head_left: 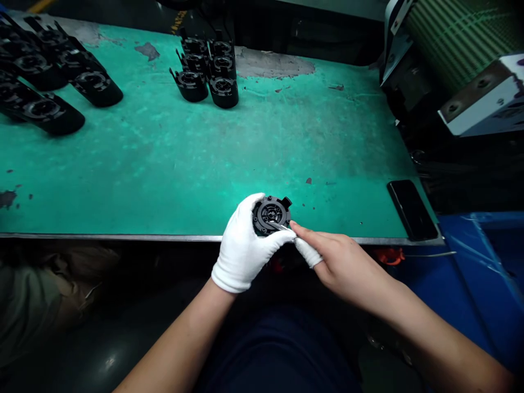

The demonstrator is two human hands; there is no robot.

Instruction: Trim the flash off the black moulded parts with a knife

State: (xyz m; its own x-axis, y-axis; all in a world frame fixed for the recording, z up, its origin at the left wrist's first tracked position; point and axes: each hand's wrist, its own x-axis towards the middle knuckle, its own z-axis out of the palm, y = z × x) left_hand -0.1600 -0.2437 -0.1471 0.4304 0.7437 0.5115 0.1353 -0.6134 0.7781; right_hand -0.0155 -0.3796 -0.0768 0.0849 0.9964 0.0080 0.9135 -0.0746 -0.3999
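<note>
My left hand (245, 245), in a white glove, is wrapped round a round black plastic part (272, 215) with concentric rings and a tab at its upper right. The part is held at the table's front edge, its ringed face turned up. My right hand (331, 251) is bare except for a white cover on the thumb. Between its thumb and forefinger it pinches a thin metal blade (281, 226), whose tip reaches onto the lower part of the ringed face. The blade's handle end is hidden in my fingers.
Several similar black parts (223, 90) stand in stacks at the back of the green table (286, 142). More dark parts (96, 84) stand at the left. A phone (411, 210) lies near the right corner. A green conveyor belt (454, 43) rises at upper right; a blue bin (470, 273) is below.
</note>
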